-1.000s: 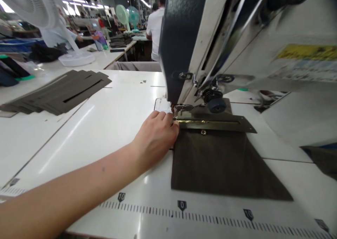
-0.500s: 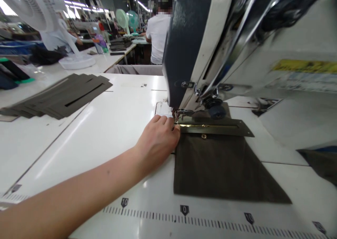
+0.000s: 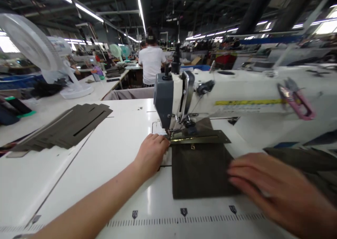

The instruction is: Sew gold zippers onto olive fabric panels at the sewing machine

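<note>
My left hand [image 3: 152, 153] is closed, its fingertips at the left end of a dark olive strip with a gold-toothed zipper [image 3: 195, 137], close by the needle area of a sewing machine [image 3: 164, 100]; the pinch itself is partly hidden. Below the strip a dark olive fabric panel [image 3: 198, 174] lies flat, and a gold zipper pull [image 3: 193, 146] rests at its upper edge. Blurred, my right hand [image 3: 273, 186] reaches in from the right over the panel's right edge. Its thumb and fingers look slightly apart, and I see nothing held between them.
Stacked olive pieces with slots [image 3: 71, 126] lie at left. Beyond them stand a white fan [image 3: 76, 89] and dark thread cones [image 3: 18, 109]. Pink-handled snips [image 3: 298, 100] sit on the machine arm. More dark fabric [image 3: 302, 158] lies at right. Ahead is a person in white [image 3: 151, 65].
My right hand has come into view from the right, to the panel's right edge. The head view has tilted up and back. My left hand stays at the strip's left end.
</note>
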A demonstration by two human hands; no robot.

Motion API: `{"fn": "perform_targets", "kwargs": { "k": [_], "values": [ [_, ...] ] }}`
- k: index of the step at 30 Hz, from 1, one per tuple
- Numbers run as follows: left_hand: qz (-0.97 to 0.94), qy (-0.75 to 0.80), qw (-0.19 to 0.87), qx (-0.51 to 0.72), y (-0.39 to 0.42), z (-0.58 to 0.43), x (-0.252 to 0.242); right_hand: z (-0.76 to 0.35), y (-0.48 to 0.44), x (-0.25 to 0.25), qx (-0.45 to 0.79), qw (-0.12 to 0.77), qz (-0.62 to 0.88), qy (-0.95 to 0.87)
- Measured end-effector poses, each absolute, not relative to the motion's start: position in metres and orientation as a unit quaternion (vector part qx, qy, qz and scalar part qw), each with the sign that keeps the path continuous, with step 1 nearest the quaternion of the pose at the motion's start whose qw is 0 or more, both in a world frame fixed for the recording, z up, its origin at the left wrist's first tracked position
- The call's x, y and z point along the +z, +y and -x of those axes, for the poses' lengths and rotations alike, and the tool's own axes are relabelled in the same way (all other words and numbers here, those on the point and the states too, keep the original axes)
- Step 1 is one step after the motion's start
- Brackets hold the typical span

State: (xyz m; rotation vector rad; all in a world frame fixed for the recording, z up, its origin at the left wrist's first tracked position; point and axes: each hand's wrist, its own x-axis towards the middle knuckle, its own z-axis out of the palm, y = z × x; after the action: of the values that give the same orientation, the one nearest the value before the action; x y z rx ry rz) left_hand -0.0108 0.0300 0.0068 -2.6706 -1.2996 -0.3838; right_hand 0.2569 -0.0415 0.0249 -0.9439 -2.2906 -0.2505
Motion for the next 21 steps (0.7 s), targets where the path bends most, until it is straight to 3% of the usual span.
{"fn": "perform_targets", "kwargs": {
  "k": [5,12,17,21],
  "values": [
    [0.884,-0.445,0.047,-0.137,0.034,0.014,0.011,-0.172,-0.003,0.014,-0.015,0.242,0.391,-0.888],
    [0.868,-0.471,0.04,-0.154,0.037,0.013,0.012,-0.155,0.022,-0.001,-0.029,0.168,0.491,-0.854],
    [0.874,-0.458,0.039,-0.159,0.034,0.013,0.009,-0.157,0.021,-0.006,-0.011,0.18,0.461,-0.869],
    [0.891,-0.43,0.074,-0.122,0.028,0.01,0.009,-0.16,0.02,-0.006,-0.044,0.246,0.4,-0.882]
  ]
}}
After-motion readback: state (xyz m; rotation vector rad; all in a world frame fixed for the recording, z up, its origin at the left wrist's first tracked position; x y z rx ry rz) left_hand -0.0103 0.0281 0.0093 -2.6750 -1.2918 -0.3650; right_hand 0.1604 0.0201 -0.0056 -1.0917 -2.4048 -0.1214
